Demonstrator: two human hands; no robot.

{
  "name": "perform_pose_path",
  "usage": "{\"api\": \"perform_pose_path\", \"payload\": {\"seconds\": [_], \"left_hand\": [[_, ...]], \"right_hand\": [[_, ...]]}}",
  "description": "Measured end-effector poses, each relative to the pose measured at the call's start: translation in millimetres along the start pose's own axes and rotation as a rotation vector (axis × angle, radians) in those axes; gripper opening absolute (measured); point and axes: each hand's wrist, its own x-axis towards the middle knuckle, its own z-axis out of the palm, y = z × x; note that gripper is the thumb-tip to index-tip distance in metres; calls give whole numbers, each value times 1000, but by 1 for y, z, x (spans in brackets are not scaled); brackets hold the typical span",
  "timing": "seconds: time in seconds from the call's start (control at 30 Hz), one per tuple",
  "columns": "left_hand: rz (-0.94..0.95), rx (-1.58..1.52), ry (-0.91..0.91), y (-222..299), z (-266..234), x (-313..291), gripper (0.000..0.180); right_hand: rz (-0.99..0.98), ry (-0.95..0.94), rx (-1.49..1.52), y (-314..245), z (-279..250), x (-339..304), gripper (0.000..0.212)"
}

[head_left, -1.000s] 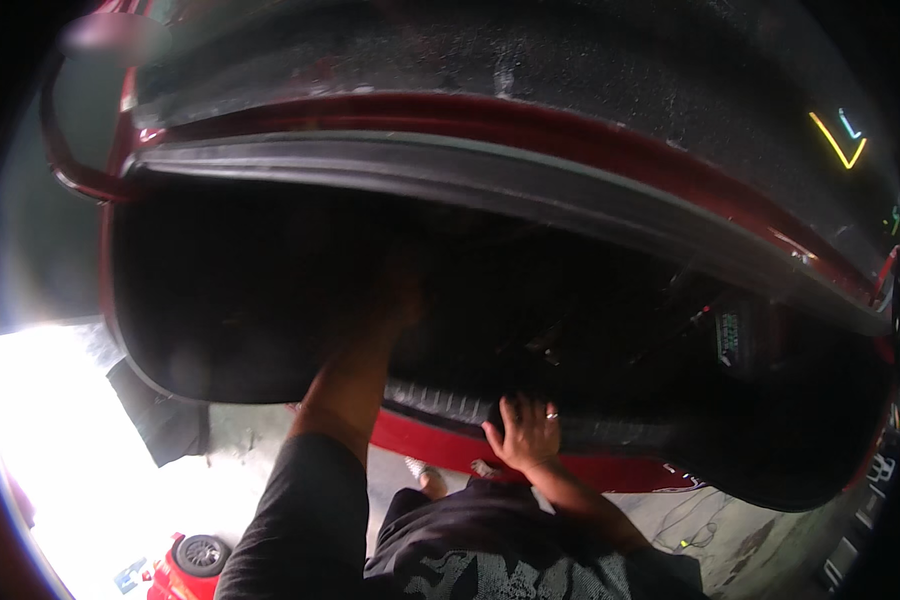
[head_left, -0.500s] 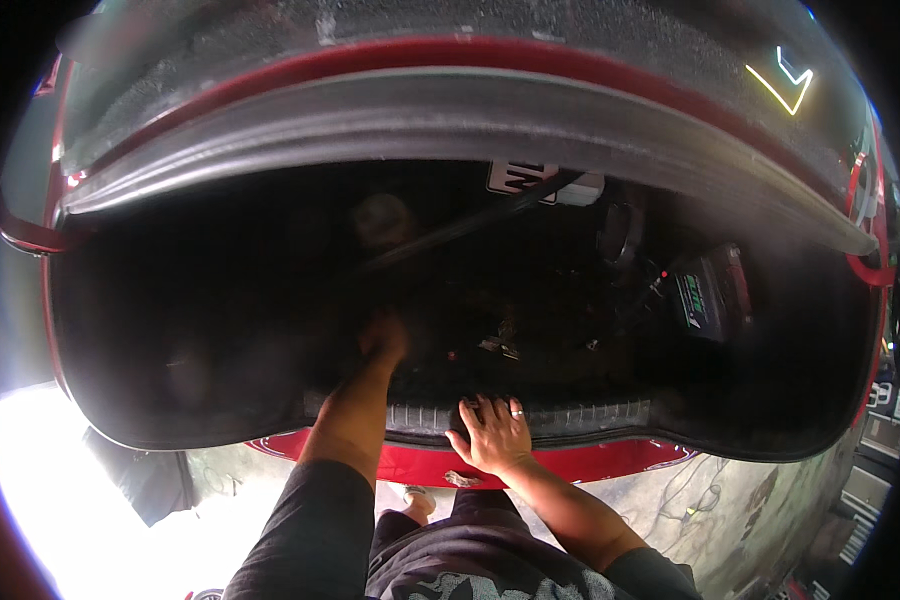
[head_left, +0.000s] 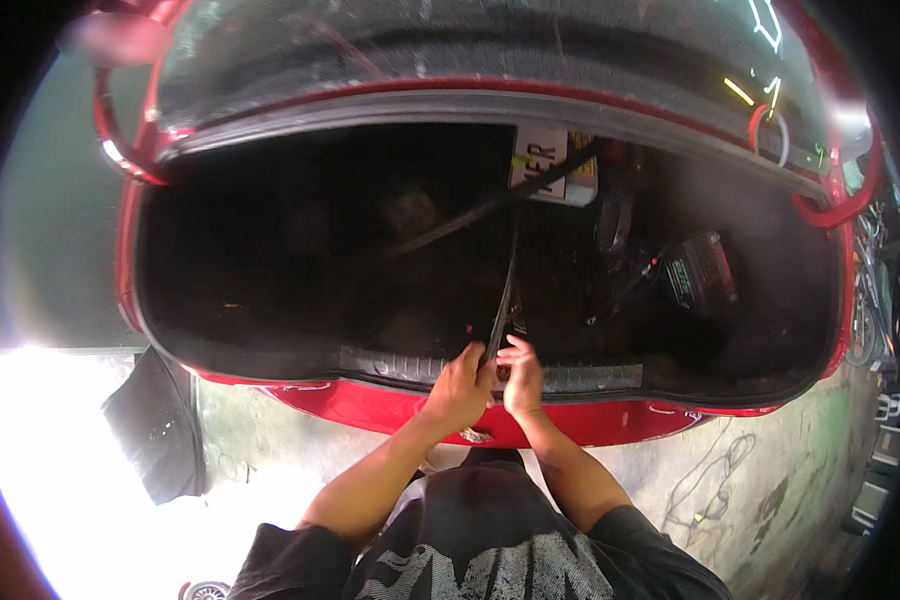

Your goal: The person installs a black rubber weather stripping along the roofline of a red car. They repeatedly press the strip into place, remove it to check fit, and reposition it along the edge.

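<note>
Both my hands meet over the front sill (head_left: pixel 590 377) of a red car's open trunk. My left hand (head_left: pixel 460 388) is closed around the near end of a long, thin dark strip (head_left: pixel 505 300), which runs up and away into the trunk; whether it is the edge of something wider I cannot tell. Close on its right side is my right hand (head_left: pixel 523 382), fingers bent and apart, near the strip. Behind, the dark trunk floor is hard to make out. A bit of frayed rope (head_left: pixel 475 436) shows at the bumper (head_left: pixel 370 408) below my left hand.
A black bar (head_left: pixel 500 205) crosses the trunk diagonally. A license plate (head_left: pixel 540 165) lies at the back, a box-shaped battery (head_left: pixel 700 270) at the right. The raised lid's glass (head_left: pixel 420 45) arches overhead. Cable (head_left: pixel 710 480) lies on the concrete floor at the right.
My left hand has come back from deep in the trunk to the sill and now holds the dark strip. My right hand has lifted off the sill and turned toward it. The view has shifted.
</note>
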Motion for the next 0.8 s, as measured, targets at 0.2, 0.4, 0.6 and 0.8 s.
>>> {"api": "perform_pose_path", "payload": {"seconds": [0.2, 0.4, 0.6, 0.8], "left_hand": [[57, 477, -306, 27, -21, -114, 33], [199, 303, -606, 13, -19, -173, 46], [133, 41, -633, -67, -58, -188, 42], [-217, -324, -618, -117, -47, -160, 84]], "right_hand": [[699, -99, 795, -149, -9, -6, 58], [797, 237, 911, -92, -101, -41, 25], [684, 218, 350, -212, -168, -168, 15], [527, 284, 45, -288, -128, -350, 79]]}}
